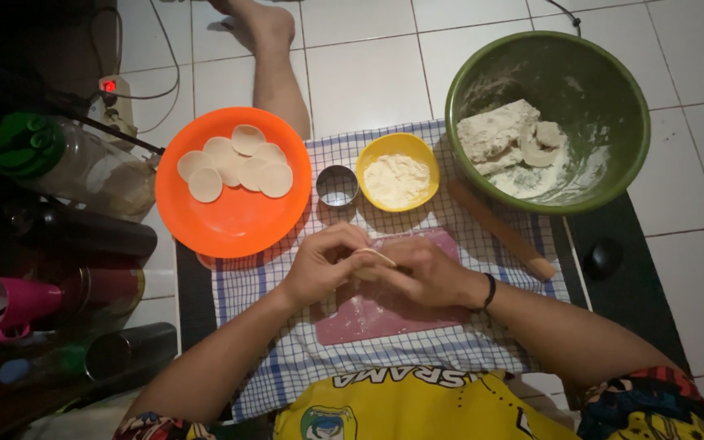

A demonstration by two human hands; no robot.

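The dough round (373, 255) is a thin, pale disc held edge-on between both hands, above the far edge of the pink cutting board (385, 314). The left hand (319, 265) is closed in a pinch on its near-left rim; the right hand (425, 273) is closed over its right side, fingers curled. The round appears soft, light and easily torn; it should be taken at the rim with light fingertip pressure, since its centre will probably sag or stretch. Whether it carries any filling cannot be determined from this view.

The board lies on a blue-checked cloth (466, 342) spread on the tiled floor (368, 73). At the cloth's far edge stand a round metal cutter (336, 186) and a yellow bowl of flour (398, 172). At the far-left corner, an orange plate (234, 216) holds several cut rounds (234, 161). At the far-right corner, a green bowl (482, 90) holds a dough mass (499, 134). A wooden rolling pin (503, 232) lies diagonally along the right edge.
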